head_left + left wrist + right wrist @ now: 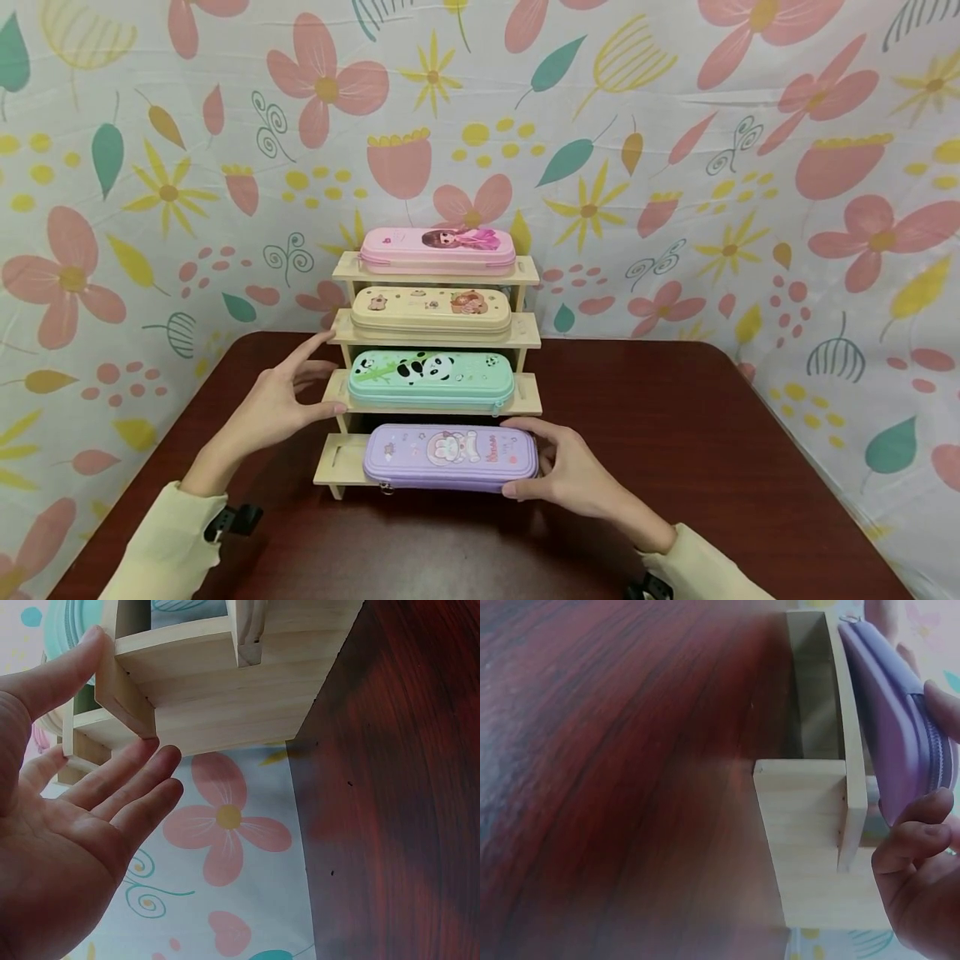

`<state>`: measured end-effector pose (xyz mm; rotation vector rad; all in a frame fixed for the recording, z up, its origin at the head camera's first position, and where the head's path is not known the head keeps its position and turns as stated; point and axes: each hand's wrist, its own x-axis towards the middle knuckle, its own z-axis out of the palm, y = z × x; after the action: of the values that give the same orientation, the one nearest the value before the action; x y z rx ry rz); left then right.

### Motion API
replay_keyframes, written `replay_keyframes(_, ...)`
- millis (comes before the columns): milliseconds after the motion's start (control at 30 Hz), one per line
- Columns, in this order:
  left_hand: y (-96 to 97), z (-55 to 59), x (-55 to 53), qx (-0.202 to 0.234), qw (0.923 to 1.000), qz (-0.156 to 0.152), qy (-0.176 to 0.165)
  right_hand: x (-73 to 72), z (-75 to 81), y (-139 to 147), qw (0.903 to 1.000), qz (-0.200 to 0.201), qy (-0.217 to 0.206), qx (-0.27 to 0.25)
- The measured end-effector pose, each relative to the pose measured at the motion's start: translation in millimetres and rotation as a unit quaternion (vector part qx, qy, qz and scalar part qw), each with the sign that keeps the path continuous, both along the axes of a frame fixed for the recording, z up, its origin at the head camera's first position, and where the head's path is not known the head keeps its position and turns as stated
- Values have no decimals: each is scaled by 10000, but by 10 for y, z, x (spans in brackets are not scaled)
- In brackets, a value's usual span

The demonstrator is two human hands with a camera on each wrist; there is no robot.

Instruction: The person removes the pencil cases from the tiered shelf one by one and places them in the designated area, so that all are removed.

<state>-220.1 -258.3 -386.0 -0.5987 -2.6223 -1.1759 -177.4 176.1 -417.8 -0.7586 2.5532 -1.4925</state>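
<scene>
The right hand [573,473] pinches the near end of a purple pencil case [450,457], whose cartoon print shows only from the head. Only the right wrist view shows that end raised off the bottom step of the wooden tiered rack [339,457], left of this hand. The left hand [273,408], fingers spread, touches the rack's side; its wrist view alone reveals the rack's underside near the fingertips.

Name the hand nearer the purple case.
Right: the right hand grips the purple case by its right end; the left hand is at the left side of the rack.
</scene>
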Motion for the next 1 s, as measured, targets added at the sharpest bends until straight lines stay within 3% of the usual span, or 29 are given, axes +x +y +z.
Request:
replay_keyframes(367, -9, 5, -18, 50, 10000, -20, 42, 10, 51, 275, 9967, 542, -238, -554)
replay_keyframes(567, -3, 15, -26, 125, 9999, -83, 45, 22, 136, 500, 9961, 665, -273, -512)
replay_keyframes(1000, 8, 12, -4, 194, 9998, -93, -51, 56, 444, 1112, 9936, 908, 111, -656)
